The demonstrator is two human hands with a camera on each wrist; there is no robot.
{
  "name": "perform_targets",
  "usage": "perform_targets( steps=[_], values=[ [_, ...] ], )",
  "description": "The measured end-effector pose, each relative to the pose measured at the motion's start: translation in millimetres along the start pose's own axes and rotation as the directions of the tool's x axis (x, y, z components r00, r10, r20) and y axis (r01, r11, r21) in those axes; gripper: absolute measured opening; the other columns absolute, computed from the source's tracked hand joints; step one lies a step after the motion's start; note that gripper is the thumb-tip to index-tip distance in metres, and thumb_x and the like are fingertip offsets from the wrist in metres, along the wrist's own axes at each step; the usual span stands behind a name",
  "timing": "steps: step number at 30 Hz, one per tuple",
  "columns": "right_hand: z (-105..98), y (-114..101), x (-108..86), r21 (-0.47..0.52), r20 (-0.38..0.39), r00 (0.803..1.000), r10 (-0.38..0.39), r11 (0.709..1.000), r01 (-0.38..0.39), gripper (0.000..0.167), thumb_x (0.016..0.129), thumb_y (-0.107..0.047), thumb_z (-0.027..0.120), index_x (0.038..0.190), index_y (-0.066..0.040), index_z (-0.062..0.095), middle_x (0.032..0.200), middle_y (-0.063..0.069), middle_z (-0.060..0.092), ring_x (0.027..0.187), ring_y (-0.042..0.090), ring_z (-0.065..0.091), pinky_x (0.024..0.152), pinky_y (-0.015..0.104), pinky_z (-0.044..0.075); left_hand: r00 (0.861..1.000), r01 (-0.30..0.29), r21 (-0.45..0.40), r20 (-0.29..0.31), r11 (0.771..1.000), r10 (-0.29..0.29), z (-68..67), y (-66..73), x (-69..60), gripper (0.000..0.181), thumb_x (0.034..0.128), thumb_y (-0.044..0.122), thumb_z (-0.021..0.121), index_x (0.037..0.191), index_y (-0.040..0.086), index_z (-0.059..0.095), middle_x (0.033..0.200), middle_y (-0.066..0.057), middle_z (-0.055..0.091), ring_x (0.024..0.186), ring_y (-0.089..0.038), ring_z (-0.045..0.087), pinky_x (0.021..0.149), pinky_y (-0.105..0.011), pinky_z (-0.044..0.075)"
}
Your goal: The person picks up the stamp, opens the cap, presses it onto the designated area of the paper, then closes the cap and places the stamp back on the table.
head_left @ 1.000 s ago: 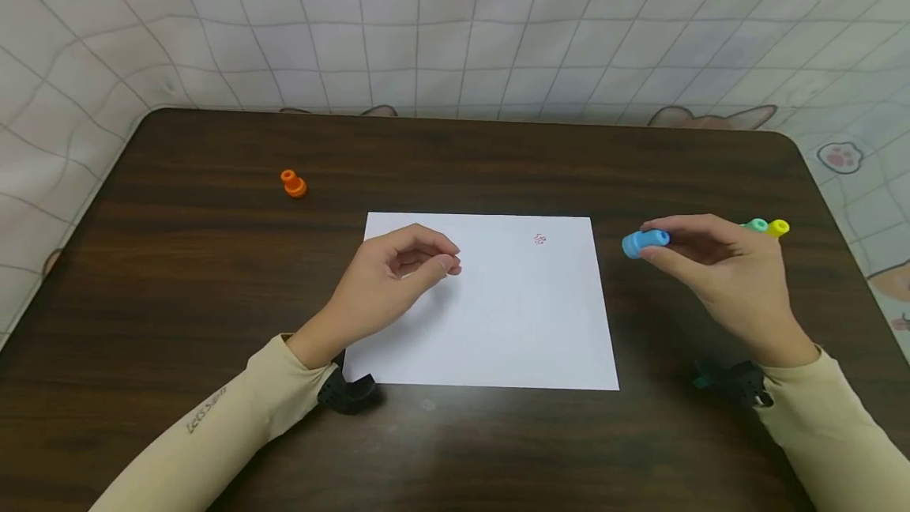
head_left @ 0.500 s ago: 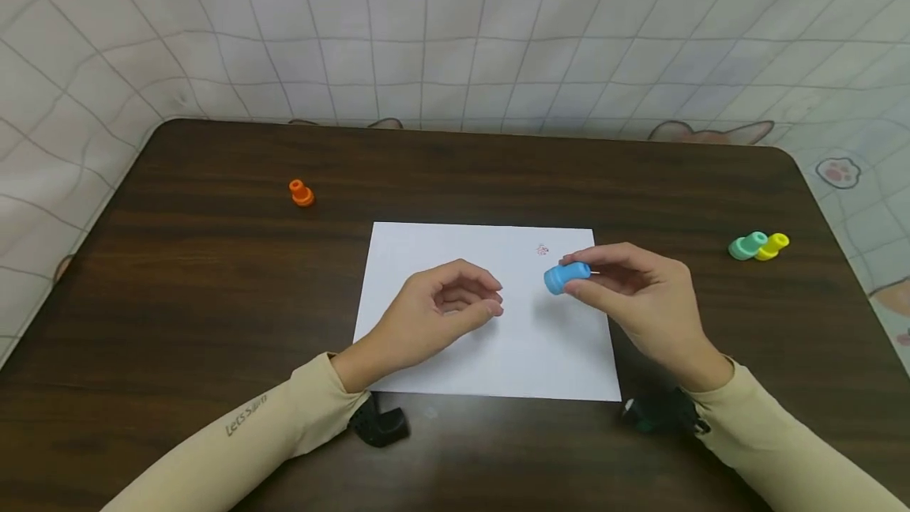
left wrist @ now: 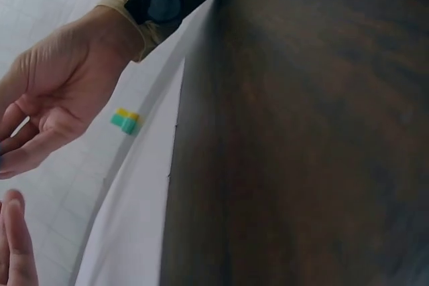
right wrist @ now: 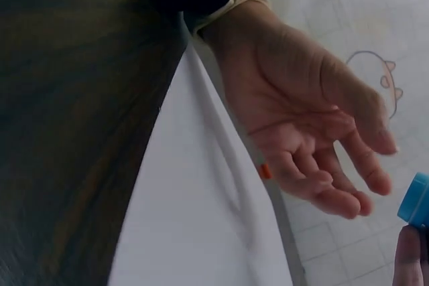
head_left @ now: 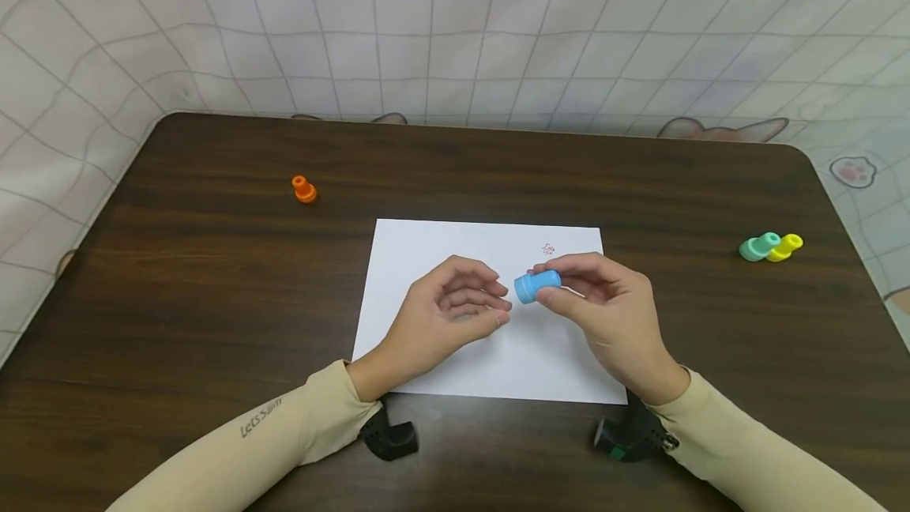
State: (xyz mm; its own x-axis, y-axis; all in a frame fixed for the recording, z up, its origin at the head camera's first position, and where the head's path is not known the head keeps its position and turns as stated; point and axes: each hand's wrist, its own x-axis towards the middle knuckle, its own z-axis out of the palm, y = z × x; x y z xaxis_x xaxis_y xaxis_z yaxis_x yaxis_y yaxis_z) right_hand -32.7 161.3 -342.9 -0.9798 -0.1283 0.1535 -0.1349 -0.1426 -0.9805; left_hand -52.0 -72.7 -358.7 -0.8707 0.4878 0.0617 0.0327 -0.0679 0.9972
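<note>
Above the white sheet [head_left: 441, 243], the right hand [head_left: 614, 314] pinches a small blue stamp-like piece [head_left: 536, 286] between thumb and fingers, its wider end toward the left hand. The left hand [head_left: 444, 322] hovers over the left part of the sheet, fingers loosely bent and holding nothing, just left of the blue piece without touching it. A small red mark [head_left: 548, 249] shows near the sheet's top right. In the right wrist view the blue piece [right wrist: 415, 200] is at the right edge, beyond the left hand's spread fingers.
An orange piece [head_left: 304, 190] stands on the dark table [head_left: 213, 283] at the back left. Toward the right edge, a mint green piece [head_left: 758, 247] and a yellow piece [head_left: 786, 248] are side by side. A pale grid-patterned cloth [head_left: 455, 38] hangs behind the table.
From the table's right side, the right hand has brought the blue piece leftward over the sheet. The left hand has shifted somewhat right and down, its fingers a little more spread.
</note>
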Motion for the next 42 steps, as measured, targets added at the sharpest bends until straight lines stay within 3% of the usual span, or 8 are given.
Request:
perform_targets(
  steps=[4, 9, 14, 22, 31, 42],
  values=[
    [4.4, 4.1, -2.7, 0.071, 0.006, 0.999, 0.043, 0.997, -0.043, 0.031, 0.088, 0.015, 0.071, 0.114, -0.002, 0.072, 0.111, 0.001, 0.077, 0.100, 0.013, 0.077, 0.092, 0.027, 0.063, 0.999, -0.013, -0.029, -0.034, 0.999, 0.012, 2.1, -2.3, -2.5, 0.042, 0.0876, 0.001, 0.079, 0.124, 0.003, 0.057, 0.121, -0.023, 0.068, 0.106, -0.020, 0.076, 0.090, -0.028, 0.064],
    [8.3, 9.4, -8.2, 0.101, 0.031, 0.996, 0.081, 0.991, -0.084, 0.031, 0.089, 0.014, 0.069, 0.113, -0.005, 0.072, 0.111, 0.002, 0.078, 0.098, 0.013, 0.077, 0.090, 0.026, 0.063, 0.999, -0.021, -0.067, -0.028, 0.998, 0.019, 5.3, -5.3, -5.9, 0.045, 0.0857, -0.002, 0.079, 0.125, 0.005, 0.058, 0.121, -0.017, 0.067, 0.105, -0.020, 0.076, 0.094, -0.031, 0.063],
    [10.4, 15.2, -13.3, 0.069, 0.047, 0.997, 0.063, 0.995, -0.066, 0.031, 0.089, 0.014, 0.069, 0.113, -0.005, 0.072, 0.111, 0.002, 0.078, 0.096, 0.012, 0.076, 0.089, 0.025, 0.063, 0.999, -0.023, -0.072, -0.031, 0.997, 0.021, 8.4, -7.9, -9.3, 0.042, 0.0846, -0.003, 0.080, 0.122, 0.002, 0.061, 0.121, -0.015, 0.065, 0.100, -0.013, 0.076, 0.092, -0.031, 0.064],
    [10.0, 18.9, -14.0, 0.121, 0.078, 0.997, 0.009, 0.993, -0.018, 0.032, 0.088, 0.016, 0.069, 0.114, -0.003, 0.071, 0.114, 0.004, 0.077, 0.098, 0.013, 0.077, 0.090, 0.028, 0.064, 0.996, -0.065, -0.049, -0.058, 0.997, 0.062, 10.1, -8.0, -9.8, 0.033, 0.0857, -0.004, 0.078, 0.117, 0.001, 0.067, 0.114, -0.021, 0.069, 0.097, -0.009, 0.074, 0.091, -0.027, 0.063],
    [9.9, 20.8, -13.7, 0.110, 0.082, 0.996, 0.021, 0.993, -0.030, 0.032, 0.088, 0.015, 0.071, 0.113, -0.005, 0.072, 0.114, 0.002, 0.078, 0.099, 0.012, 0.077, 0.091, 0.028, 0.063, 0.996, -0.069, -0.050, -0.066, 0.996, 0.066, 9.3, -8.7, -10.6, 0.031, 0.0845, -0.007, 0.078, 0.114, -0.003, 0.070, 0.114, -0.023, 0.070, 0.095, -0.009, 0.072, 0.090, -0.026, 0.063],
    [8.8, 21.0, -13.6, 0.084, 0.090, 0.996, 0.019, 0.996, -0.027, 0.032, 0.087, 0.013, 0.073, 0.113, -0.005, 0.073, 0.113, 0.001, 0.079, 0.098, 0.012, 0.078, 0.090, 0.028, 0.064, 0.991, -0.128, -0.044, -0.041, 0.991, 0.126, 7.5, -11.0, -10.7, 0.027, 0.0839, -0.007, 0.079, 0.109, -0.005, 0.070, 0.110, -0.025, 0.069, 0.094, -0.006, 0.072, 0.089, -0.026, 0.063]
  ],
)
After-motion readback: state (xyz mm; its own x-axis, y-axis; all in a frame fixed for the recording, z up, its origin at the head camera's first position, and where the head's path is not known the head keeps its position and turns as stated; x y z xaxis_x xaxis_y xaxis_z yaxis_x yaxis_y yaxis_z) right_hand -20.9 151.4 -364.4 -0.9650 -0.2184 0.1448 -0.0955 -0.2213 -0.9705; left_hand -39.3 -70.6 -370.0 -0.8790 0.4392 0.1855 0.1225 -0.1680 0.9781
